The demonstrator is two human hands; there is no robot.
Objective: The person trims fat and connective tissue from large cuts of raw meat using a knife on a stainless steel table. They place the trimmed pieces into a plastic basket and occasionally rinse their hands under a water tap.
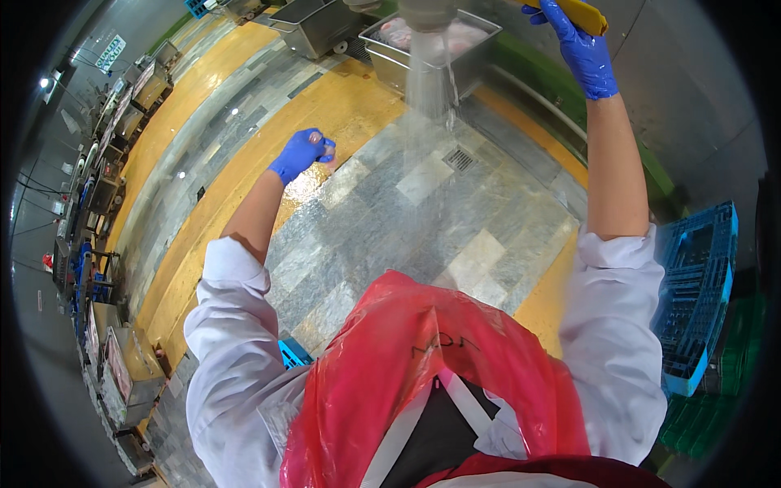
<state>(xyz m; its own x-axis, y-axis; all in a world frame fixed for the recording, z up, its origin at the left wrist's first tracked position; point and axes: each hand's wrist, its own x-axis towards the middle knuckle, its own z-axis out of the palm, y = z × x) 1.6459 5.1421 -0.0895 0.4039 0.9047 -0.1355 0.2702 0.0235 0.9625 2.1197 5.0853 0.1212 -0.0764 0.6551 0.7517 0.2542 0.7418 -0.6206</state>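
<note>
My right hand (587, 61), in a wet blue glove, is raised at the upper right against a grey metal surface. Its fingers close around a flat yellow object (579, 14), cut off by the top edge, whose kind I cannot make out. Out in front on the left, my left hand (303, 154) wears the same kind of glove and is curled closed. Something small and pinkish shows at its fingers, too small to name. Between the hands, a spray of water (431, 77) falls from a round metal outlet (429, 12) toward the floor.
Behind the spray stands a metal tub (390, 65) with pale pink meat; another metal tub (319, 31) is beside it. Blue plastic crates (695, 301) stack close on my right. A drain grate (460, 159) sits in the wet tiled floor (382, 211). Carts (130, 370) line the far left.
</note>
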